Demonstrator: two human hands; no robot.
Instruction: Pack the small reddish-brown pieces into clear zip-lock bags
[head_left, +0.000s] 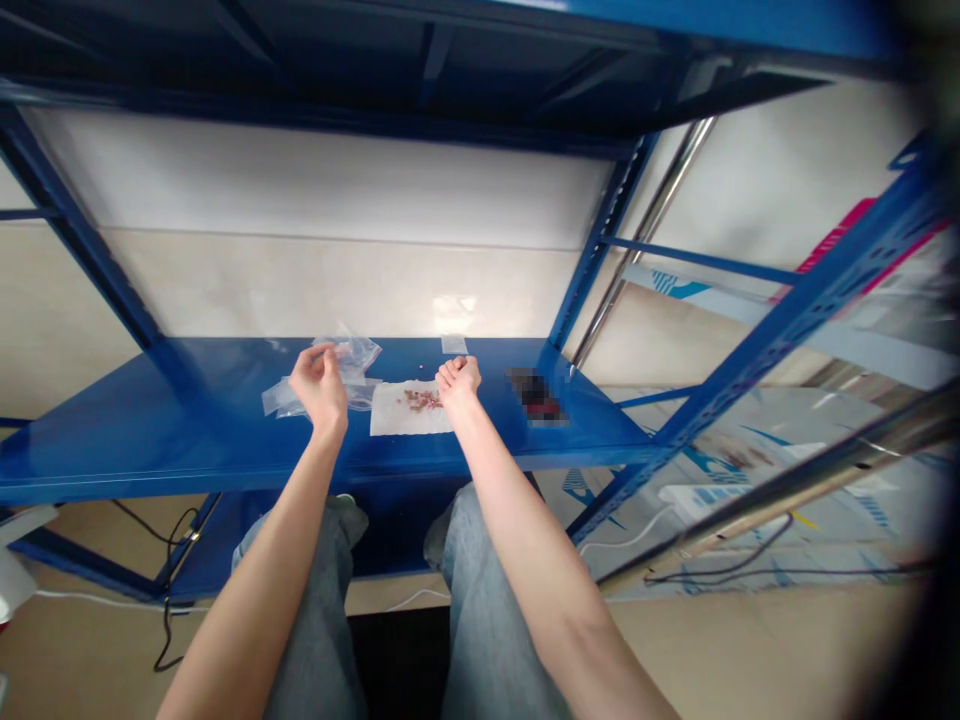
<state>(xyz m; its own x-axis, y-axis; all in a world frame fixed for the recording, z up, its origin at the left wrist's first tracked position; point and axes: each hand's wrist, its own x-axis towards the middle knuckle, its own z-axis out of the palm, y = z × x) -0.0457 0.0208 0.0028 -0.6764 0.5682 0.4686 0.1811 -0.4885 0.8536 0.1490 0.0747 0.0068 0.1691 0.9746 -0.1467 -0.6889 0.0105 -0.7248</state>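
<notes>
Pink and brown bits (420, 401), much like dried flower buds, lie in a loose heap on a white paper sheet (390, 420), with the person's right hand (459, 378) just at the heap's right side. That hand is folded into a loose fist over the sheet's right edge; whether anything is inside it, I cannot tell. Left of the sheet, the left hand (319, 383) is raised with its fingers curled and the thumb near the fingertips, a narrow pose in front of crumpled clear plastic bags (361, 352); I cannot tell whether it pinches any of the plastic.

Beyond the sheet, a single pink speck (421, 367) sits on the blue metal shelf (202, 400), and a small clear packet (454, 344) lies near the back edge. Right of the right hand is a dark, pixelated object (538, 396), apart from the sheet. A second blue shelf (315, 65) spans overhead, and a pale wall (360, 285) stands behind. Below, the person's legs in blue jeans (484, 590) reach under the shelf edge.
</notes>
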